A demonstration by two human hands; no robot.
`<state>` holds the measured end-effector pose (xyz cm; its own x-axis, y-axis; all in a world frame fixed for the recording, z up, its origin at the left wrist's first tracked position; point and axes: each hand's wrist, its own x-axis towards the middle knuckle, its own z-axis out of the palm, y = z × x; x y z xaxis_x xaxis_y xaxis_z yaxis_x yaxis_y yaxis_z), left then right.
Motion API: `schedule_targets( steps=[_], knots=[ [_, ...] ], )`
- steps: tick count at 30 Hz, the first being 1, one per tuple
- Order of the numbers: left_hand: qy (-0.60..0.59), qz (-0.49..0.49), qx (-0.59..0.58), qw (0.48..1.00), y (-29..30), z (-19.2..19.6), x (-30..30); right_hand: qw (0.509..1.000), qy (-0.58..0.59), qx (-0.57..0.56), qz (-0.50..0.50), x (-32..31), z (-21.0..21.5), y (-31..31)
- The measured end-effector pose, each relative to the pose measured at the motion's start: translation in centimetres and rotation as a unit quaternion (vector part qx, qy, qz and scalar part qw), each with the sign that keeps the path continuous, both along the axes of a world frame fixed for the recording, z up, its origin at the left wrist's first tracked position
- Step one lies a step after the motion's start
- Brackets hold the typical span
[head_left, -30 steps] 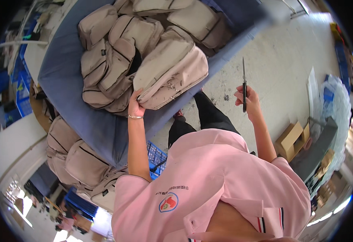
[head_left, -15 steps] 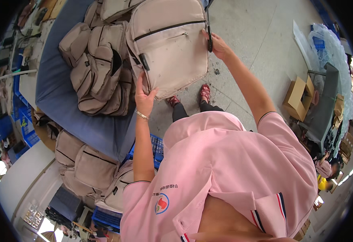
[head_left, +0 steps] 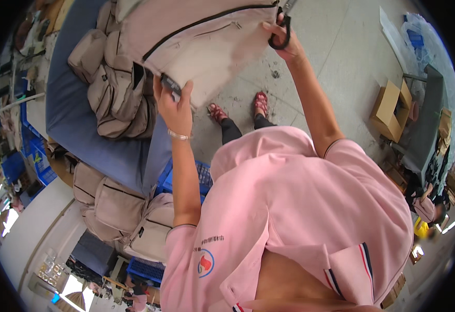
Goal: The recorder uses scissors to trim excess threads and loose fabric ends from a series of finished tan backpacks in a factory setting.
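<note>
A beige backpack with a black zipper line hangs in front of me, tilted, its upper part cut off by the frame edge and its lower part blurred. My left hand grips its lower left side, beside a dark strap piece, thumb on the front and fingers behind. At its right side is my right hand, closed around what look like black-handled scissors, a grey metal part pointing upward. That hand's fingertips also touch the bag's edge.
On my left, a blue padded surface bears a pile of similar beige backpacks. More bags lie nearer, by blue crates. An open cardboard box stands right, beside a grey panel.
The backpack has swung up and left and now tilts, its lower part smeared by motion. My left hand has shifted up to the strap piece; my right hand has turned, showing the black loop.
</note>
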<state>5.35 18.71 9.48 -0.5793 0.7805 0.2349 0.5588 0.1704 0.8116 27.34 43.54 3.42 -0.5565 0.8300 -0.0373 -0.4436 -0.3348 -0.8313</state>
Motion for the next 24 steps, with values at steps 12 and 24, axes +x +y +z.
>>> schedule_targets(
  steps=[12,24],
  knots=[
    [0.040,0.069,0.048,0.996,-2.9,2.7,0.8,0.992,0.077,0.062,0.083,-0.7,4.4,2.2],
    [-0.331,0.316,0.201,0.866,-8.3,-2.9,-4.2,0.967,-0.116,-0.114,0.194,-10.9,-1.0,-4.7]
  ],
)
